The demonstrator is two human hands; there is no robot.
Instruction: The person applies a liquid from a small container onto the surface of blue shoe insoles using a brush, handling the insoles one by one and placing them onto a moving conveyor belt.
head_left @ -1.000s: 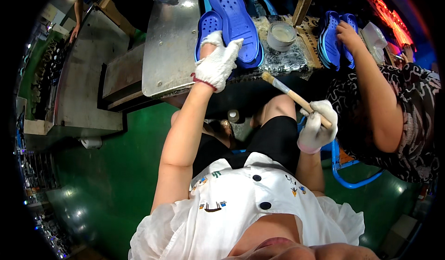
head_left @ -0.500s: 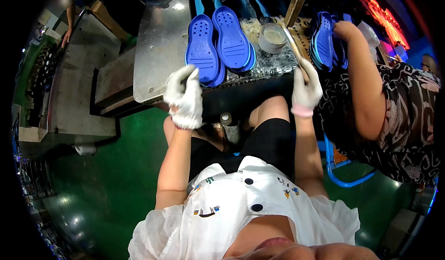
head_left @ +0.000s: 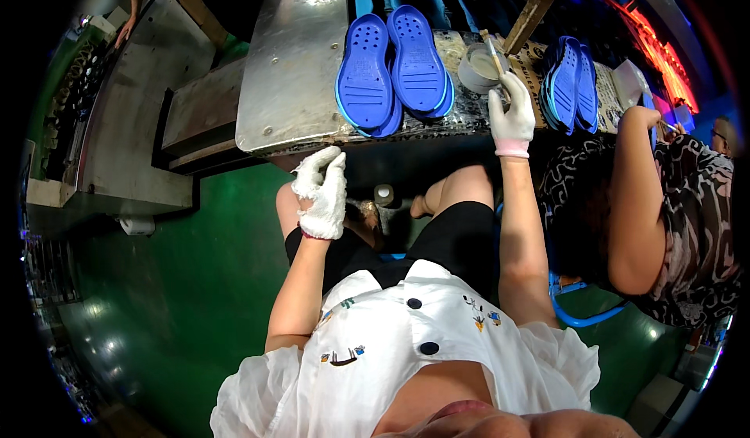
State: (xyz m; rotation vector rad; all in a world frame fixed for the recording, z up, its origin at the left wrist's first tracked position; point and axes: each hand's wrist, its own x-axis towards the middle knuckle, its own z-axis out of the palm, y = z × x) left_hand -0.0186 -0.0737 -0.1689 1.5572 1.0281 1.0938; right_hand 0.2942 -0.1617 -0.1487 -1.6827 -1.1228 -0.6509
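Observation:
Between the fingers of my white-gloved right hand [head_left: 512,117] is a slim brush [head_left: 494,55] with a pale handle. It slants over a round tub [head_left: 472,75] of pale liquid, its bristle end pointing away from me. My left hand [head_left: 322,196], in a white knitted glove, hangs just short of the table's front edge. Its fingers are loosely curved, apart from the thumb, and nothing shows in them. Two small stacks of blue shoe soles stand side by side on the table, a left stack [head_left: 365,75] and a right stack [head_left: 418,61].
A metal tabletop [head_left: 285,71] spreads to the left. Light-blue straps [head_left: 394,0] lie at the back, near a wooden post [head_left: 539,8]. On the right, a co-worker's arm [head_left: 637,203] is beside more blue soles [head_left: 570,86]. A metal bench [head_left: 144,71] stands far left.
The whole view has shifted, moving the table rightward in the picture. My left hand has drawn back from the soles. My right hand has brought the brush nearer the tub.

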